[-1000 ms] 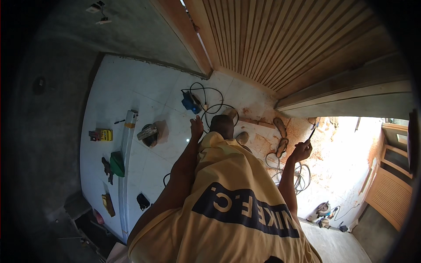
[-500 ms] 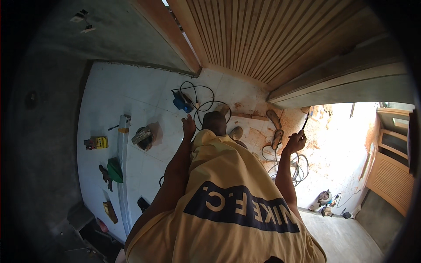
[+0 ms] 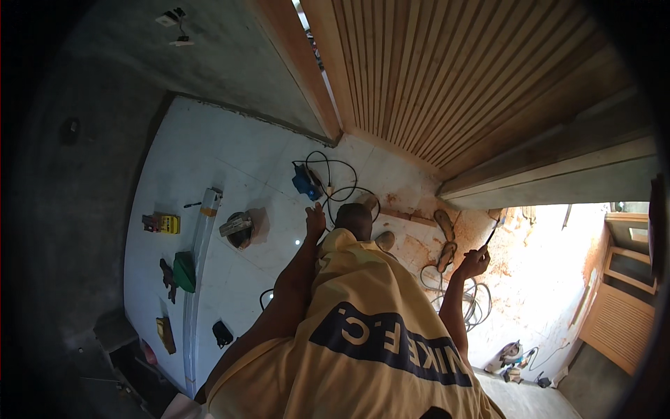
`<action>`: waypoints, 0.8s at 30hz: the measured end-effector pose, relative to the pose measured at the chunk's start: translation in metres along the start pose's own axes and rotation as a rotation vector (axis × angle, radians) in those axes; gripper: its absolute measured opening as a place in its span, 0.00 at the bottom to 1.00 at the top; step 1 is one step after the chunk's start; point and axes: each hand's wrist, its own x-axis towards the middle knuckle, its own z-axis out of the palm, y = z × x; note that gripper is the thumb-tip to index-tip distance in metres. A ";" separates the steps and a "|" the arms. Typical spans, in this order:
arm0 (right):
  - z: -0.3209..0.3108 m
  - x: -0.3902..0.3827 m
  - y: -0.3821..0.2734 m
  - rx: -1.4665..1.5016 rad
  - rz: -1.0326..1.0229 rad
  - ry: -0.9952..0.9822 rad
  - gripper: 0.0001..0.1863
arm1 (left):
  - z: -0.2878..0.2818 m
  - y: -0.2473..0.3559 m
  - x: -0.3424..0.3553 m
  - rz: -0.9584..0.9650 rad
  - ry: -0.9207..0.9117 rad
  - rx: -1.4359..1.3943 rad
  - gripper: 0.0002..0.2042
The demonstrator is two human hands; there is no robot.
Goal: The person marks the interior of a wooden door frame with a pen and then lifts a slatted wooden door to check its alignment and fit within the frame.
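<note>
The right hand (image 3: pixel 475 263) is closed around a slim dark tool (image 3: pixel 493 234), which points forward, out to the right of the body; a light but firm grip should keep it steady (its tip is too small to make out). The left hand (image 3: pixel 316 220), fingers loosely parted and apparently holding nothing, is near the blue power tool (image 3: pixel 306 183). Careful footing near the brown sandals (image 3: pixel 444 225) seems wise.

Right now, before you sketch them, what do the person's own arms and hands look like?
The left hand and right hand are ungloved. Both forearms are bare. The person wears a loose tan cloth shirt with a dark navy rectangular panel lettered in tan.
</note>
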 end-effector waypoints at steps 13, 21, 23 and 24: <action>0.006 0.004 0.006 -0.006 0.005 -0.012 0.23 | 0.000 -0.017 0.014 0.002 0.051 0.096 0.30; 0.002 0.002 0.007 -0.026 0.002 -0.001 0.23 | 0.003 -0.002 0.000 -0.061 0.029 -0.027 0.28; 0.003 0.002 0.006 0.008 -0.012 -0.014 0.23 | 0.001 -0.007 0.006 -0.058 0.033 0.003 0.29; 0.003 0.001 0.005 0.001 -0.011 -0.017 0.23 | 0.000 -0.012 0.008 -0.053 0.039 0.033 0.31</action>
